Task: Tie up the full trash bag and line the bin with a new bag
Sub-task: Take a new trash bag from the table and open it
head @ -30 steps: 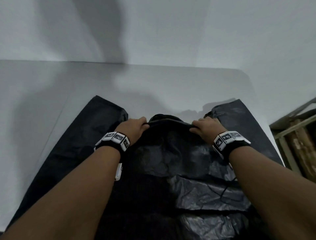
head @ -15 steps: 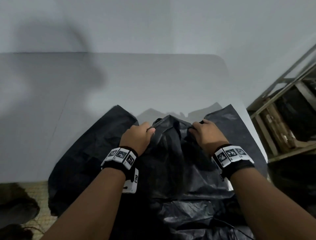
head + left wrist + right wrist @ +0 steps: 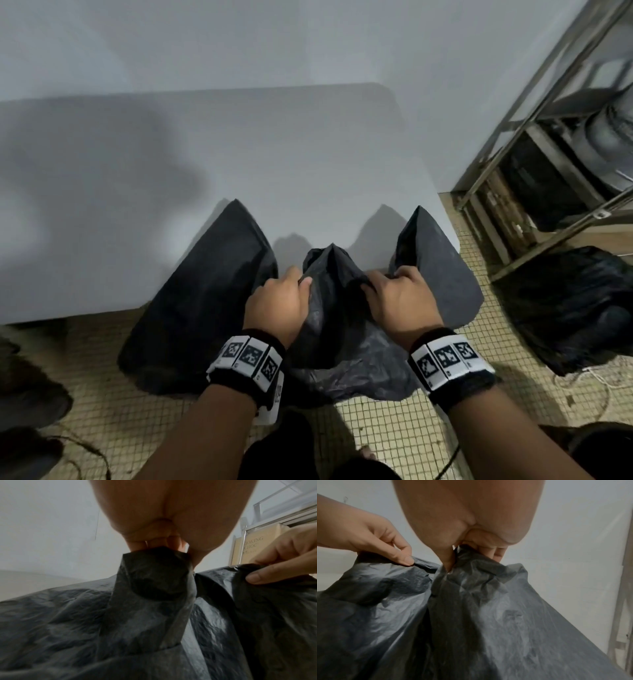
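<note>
A flat black trash bag (image 3: 205, 294) lies half on the white table (image 3: 239, 154) and hangs over its near edge. My left hand (image 3: 281, 305) pinches a gathered fold of the bag's edge (image 3: 154, 574) between thumb and fingers. My right hand (image 3: 397, 298) pinches the same edge a little to the right (image 3: 471, 572). The plastic between the two hands bunches up into a peak (image 3: 329, 270). A full, dark trash bag (image 3: 575, 308) sits on the floor at the right. No bin is in view.
A metal shelving rack (image 3: 548, 137) with boxes and a large water bottle stands at the right. The floor has small beige tiles (image 3: 394, 428). Cords lie on the floor at right (image 3: 596, 380) and at lower left. A white wall rises behind the table.
Both hands have drawn the bag's edge toward me, off the table's near side, and moved closer together. The plastic between them has bunched up. My view has pulled back, and the floor now shows.
</note>
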`<control>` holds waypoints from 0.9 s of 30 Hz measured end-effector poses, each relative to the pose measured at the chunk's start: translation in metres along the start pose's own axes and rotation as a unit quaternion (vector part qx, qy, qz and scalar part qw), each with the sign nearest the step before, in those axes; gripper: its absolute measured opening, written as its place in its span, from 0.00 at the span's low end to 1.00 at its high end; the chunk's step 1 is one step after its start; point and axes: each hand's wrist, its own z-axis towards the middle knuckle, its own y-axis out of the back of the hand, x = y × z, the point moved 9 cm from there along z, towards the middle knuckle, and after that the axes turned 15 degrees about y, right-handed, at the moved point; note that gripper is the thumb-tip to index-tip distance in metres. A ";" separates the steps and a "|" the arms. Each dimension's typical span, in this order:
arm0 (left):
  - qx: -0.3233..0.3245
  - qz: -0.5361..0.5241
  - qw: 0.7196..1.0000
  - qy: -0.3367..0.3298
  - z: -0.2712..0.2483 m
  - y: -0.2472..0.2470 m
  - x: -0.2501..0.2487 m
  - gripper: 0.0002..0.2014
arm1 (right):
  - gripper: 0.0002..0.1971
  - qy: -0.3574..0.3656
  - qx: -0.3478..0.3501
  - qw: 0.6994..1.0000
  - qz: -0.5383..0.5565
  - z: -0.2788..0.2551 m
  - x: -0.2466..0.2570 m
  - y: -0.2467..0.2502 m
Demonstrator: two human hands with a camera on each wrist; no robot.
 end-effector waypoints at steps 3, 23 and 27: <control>0.022 -0.142 0.988 0.055 -0.030 -0.009 -0.003 0.16 | 0.08 -0.015 -0.036 0.998 0.039 -0.033 0.001 0.008; 0.393 -0.328 0.856 -0.069 -0.134 -0.099 -0.106 0.39 | 0.14 -0.257 -0.142 0.914 0.280 -0.172 -0.037 0.007; 0.366 -0.288 0.880 -0.092 -0.128 -0.090 -0.099 0.32 | 0.05 -0.322 -0.157 0.893 0.272 -0.178 -0.044 0.011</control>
